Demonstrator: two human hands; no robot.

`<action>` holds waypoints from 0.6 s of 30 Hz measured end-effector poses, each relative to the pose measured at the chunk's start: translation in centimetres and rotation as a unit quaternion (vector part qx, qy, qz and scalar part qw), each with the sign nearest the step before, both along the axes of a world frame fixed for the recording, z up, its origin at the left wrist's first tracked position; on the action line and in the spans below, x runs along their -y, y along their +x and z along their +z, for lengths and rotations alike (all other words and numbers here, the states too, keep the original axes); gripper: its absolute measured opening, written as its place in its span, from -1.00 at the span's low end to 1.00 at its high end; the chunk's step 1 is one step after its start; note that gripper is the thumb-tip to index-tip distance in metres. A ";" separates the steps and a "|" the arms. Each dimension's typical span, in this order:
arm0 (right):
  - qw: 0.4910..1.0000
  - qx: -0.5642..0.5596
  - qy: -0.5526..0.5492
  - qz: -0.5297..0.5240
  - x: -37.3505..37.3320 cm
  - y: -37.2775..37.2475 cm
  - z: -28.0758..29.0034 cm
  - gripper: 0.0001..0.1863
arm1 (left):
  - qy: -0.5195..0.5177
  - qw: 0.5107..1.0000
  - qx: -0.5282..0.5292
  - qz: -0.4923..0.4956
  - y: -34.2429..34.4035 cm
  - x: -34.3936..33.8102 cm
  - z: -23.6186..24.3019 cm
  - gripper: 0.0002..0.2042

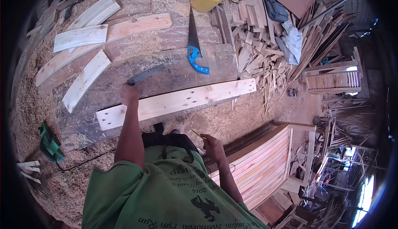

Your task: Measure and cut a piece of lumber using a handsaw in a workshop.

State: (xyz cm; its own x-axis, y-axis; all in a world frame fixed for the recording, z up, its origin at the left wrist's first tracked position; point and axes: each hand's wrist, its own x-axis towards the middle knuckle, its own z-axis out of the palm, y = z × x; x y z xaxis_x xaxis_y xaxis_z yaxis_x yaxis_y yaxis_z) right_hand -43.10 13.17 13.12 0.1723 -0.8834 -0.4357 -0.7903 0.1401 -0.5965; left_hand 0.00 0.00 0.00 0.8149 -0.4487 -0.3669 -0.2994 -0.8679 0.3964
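Observation:
My left hand (130, 93) is closed on the dark end of a metal straightedge (148, 74), which lies angled over the worn workbench (93, 127). Just below it a long pale board (190, 99) with dark knots stretches along the bench's near edge. Held low beside my body, my right hand (212, 145) grips a yellow pencil (196, 133). A handsaw (195, 58) with a blue handle rests beyond the board. Shorter, slightly curved planks (85, 80) lie at the left, with a longer one (145, 22) behind them.
A green power tool (49, 142) with a cord sits at lower left. A yellow bucket (201, 0) stands at the back, offcuts (253, 51) are heaped at the right, and a slatted wooden piece of furniture (257, 154) stands at my right. Sawdust covers much of the surroundings.

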 end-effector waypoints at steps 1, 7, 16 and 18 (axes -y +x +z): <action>1.000 -0.001 0.011 -0.011 -0.3 -0.5 0.2 -0.73 | -0.043 0.998 0.035 -0.041 -0.4 -0.6 0.7 -0.54; 0.999 -0.038 -0.015 -0.005 -1.5 -2.6 -0.5 -0.69 | -0.237 0.921 0.029 -0.307 -2.8 -3.5 3.0 -0.63; 1.000 0.012 -0.007 -0.010 -1.3 -1.7 -1.0 -0.67 | -0.271 0.882 0.043 -0.383 -4.9 -5.8 0.5 -0.52; 0.999 0.023 -0.040 0.017 -0.7 -0.9 -1.7 -0.64 | -0.301 0.872 0.082 -0.378 -5.6 -6.1 0.1 -0.55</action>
